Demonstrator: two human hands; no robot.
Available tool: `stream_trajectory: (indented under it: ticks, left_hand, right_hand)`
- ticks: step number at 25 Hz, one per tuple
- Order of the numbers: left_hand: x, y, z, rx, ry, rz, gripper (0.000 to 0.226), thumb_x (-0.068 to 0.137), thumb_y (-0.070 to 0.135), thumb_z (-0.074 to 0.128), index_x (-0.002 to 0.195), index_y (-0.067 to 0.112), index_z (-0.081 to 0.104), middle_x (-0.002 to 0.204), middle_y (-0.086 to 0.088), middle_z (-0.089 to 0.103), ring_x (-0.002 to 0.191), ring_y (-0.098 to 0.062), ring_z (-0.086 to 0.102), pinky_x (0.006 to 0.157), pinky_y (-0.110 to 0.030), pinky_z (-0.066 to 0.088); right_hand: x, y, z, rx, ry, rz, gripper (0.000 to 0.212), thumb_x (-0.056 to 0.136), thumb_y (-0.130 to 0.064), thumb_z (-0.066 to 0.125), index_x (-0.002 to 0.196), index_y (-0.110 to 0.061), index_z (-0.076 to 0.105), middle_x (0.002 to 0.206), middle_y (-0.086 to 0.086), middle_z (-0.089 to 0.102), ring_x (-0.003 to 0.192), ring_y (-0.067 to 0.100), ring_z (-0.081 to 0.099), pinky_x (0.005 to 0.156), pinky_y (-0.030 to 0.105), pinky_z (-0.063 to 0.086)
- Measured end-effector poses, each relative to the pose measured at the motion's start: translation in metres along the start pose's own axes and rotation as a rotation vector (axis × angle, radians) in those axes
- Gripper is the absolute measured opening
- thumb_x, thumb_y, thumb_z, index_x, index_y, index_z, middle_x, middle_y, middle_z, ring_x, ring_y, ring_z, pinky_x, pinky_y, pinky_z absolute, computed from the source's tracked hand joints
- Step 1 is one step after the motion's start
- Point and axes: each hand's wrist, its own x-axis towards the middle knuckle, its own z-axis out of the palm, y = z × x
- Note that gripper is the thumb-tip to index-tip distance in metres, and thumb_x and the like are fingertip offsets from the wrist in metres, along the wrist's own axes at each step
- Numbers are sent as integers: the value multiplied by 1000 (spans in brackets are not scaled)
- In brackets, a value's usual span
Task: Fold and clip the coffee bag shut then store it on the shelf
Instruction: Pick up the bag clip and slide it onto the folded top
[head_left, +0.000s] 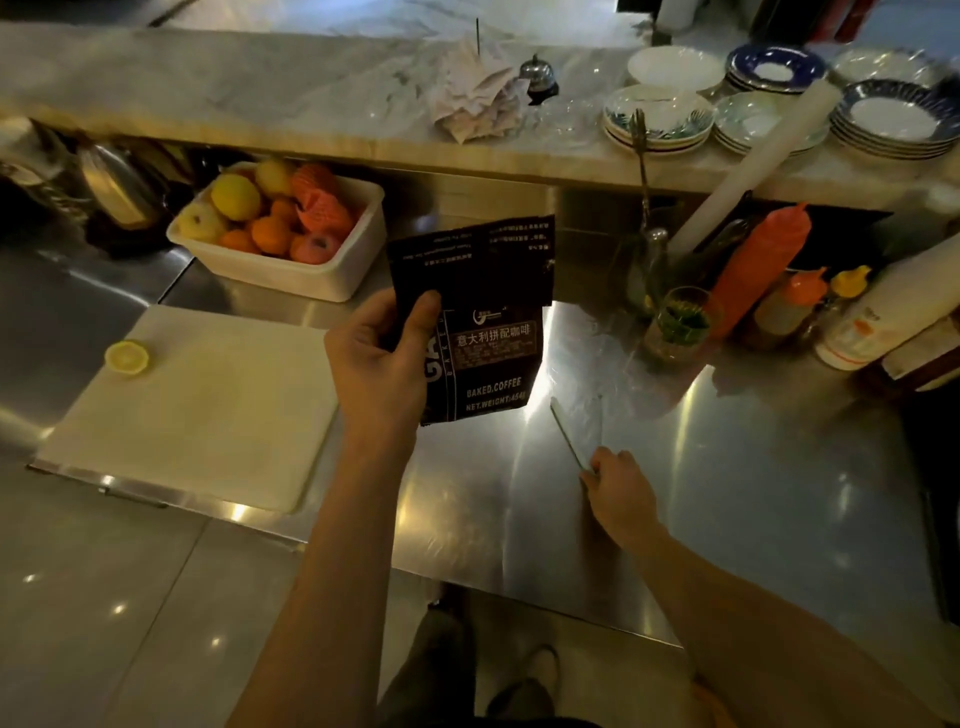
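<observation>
One black coffee bag (483, 332) held upright above the steel bench (727, 493), top folded over, left hand (379, 358) gripped its left edge, right hand (618, 488) pinched a thin clip stick (569, 436) on the bench, white cutting board (197, 405) lay left, fruit tub (291, 270) behind.

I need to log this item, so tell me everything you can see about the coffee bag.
The coffee bag is a black, matte-looking pouch with white print, including "BAKED.COFFEE" and a net weight line. Its top is folded forward over the front, showing upside-down text. It is held upright above the steel counter, in the grip of the left hand alone. No clip is on it.
</observation>
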Motion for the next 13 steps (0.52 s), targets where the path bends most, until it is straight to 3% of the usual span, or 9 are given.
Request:
stream_trajectory:
  ticks: [3,7,11,13]
  left_hand:
    - [18,-9,1,-3,-29,-20,11,93,6,63,93,14,70,83,0,72,81,-14,70,74,-37,57]
    - [62,-18,-6,-50,-94,-40,18,92,7,64,87,23,70,81,1,72,78,-12,70,72,-36,57]
    - [99,-24,-14,-94,-165,-56,15,92,6,64,87,19,70,79,5,73,73,-4,70,67,-23,57]
    - [112,-25,-15,-108,-191,-70,18,91,7,65,84,23,70,74,11,74,72,-2,70,66,-21,55]
  right_hand:
    - [11,-6,-11,296,119,54,7,91,-15,60,92,-9,62,93,16,59,82,33,61,76,38,51]
    - [27,-43,-95,568,286,65,12,89,-13,67,99,-17,64,94,11,67,83,29,68,78,43,58]
    - [12,-88,-188,626,344,-96,18,87,-9,67,104,-11,63,93,-1,68,80,4,70,69,18,57]
    - [4,-103,-218,539,360,-209,21,85,-8,67,106,-9,64,95,-4,69,86,4,71,75,17,57]
